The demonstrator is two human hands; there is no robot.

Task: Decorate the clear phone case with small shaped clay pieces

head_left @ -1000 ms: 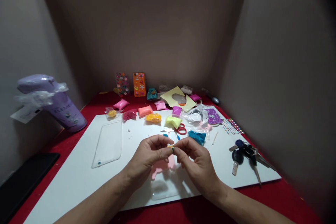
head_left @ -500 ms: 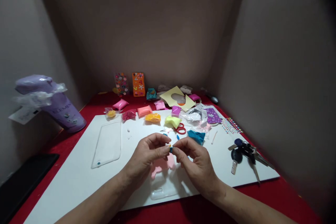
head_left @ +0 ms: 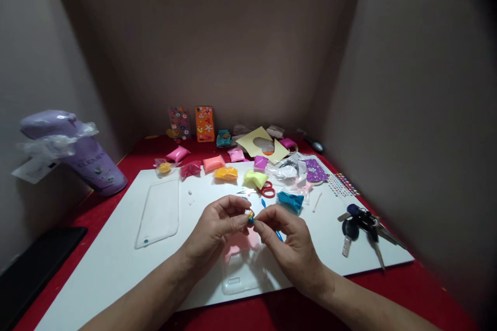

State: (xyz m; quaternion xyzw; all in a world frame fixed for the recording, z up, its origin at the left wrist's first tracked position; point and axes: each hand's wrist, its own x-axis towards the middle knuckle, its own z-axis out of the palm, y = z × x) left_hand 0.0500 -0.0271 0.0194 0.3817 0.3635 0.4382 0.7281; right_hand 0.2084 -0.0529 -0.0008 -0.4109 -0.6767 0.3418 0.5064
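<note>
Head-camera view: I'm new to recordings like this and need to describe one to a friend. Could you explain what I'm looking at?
There is no machine here. You see a person's bare left hand and right hand, filmed by one camera worn on the head, looking forward and down.

The left thumb and fingers hold a small blue, white and yellow piece. The right fingertips are at its edge; whether they grip it is hard to tell.

Below the hands, a clear case with pink material lies on a white board. Another clear case lies to the left. Farther back are colored packets, including a yellow one, and red-handled scissors. Keys lie to the right.
</note>
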